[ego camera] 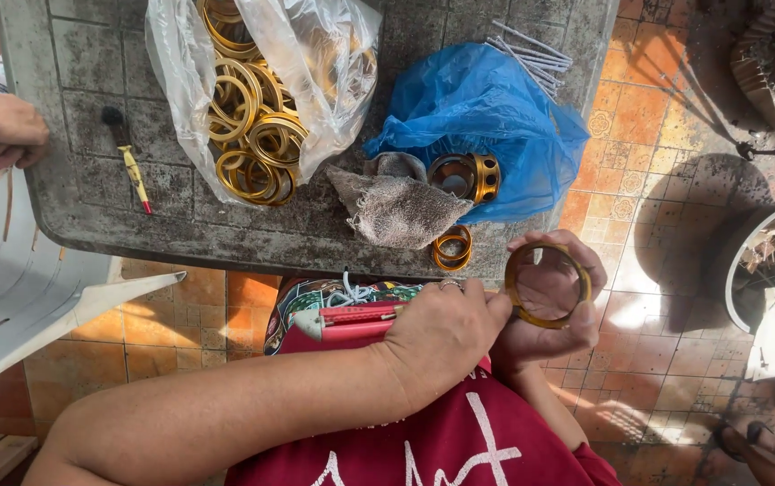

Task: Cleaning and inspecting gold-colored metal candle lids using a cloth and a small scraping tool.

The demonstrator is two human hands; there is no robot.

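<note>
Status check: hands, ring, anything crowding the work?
Right hand cradles gold ring. Left hand pinches its rim. Held off the table edge; nothing in the way.

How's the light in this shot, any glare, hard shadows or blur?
Head view: hard sunlight from the right, dark sharp shadows on the tiled floor; glare on the clear plastic bag and the white chair; the gold ring in the right hand looks sharp, the left hand too; edges bend slightly.

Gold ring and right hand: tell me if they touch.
Touching. The head view shows the right hand gripping the gold ring, fingers curled round its rim.
</note>
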